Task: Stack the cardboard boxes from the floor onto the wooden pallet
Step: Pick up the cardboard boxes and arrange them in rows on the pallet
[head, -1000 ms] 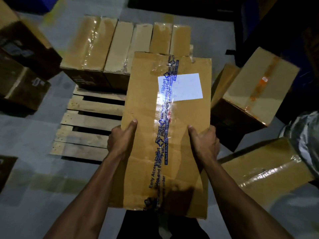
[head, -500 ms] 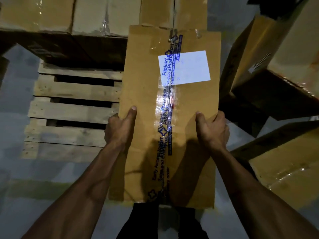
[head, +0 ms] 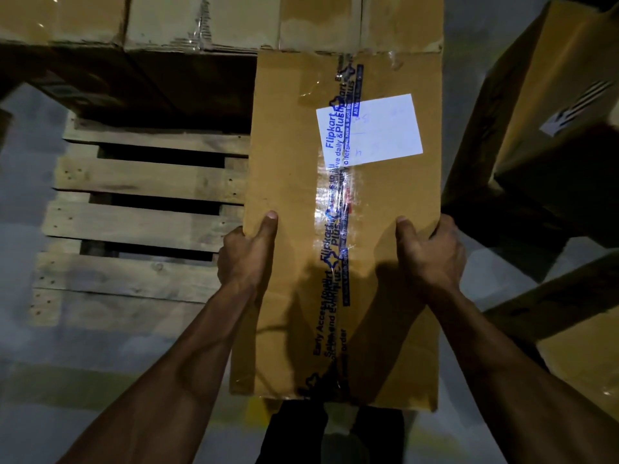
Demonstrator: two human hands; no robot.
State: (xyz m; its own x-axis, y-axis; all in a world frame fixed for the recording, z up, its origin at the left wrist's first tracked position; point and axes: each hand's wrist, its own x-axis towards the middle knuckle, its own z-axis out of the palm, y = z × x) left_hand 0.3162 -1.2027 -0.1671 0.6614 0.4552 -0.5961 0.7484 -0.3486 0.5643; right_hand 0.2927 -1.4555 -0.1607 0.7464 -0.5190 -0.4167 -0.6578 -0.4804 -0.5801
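I hold a long cardboard box (head: 288, 155) with blue printed tape and a white label, lengthwise in front of me. My left hand (head: 246, 259) grips its left edge, thumb on top. My right hand (head: 432, 252) grips its right edge the same way. The box's far end reaches the row of boxes (head: 201, 21) standing on the back of the wooden pallet (head: 140, 226). The carried box hangs over the pallet's right part; whether it touches the slats is hidden.
Bare slats of the pallet lie to the left of the carried box. A large tilted cardboard box (head: 549, 128) stands close on the right, and another box (head: 576, 333) lies on the grey floor (head: 40, 413) at lower right.
I have moved closer to the pallet, carrying the box forward until its far end meets the stacked row. Both hands keep the same hold on its edges.
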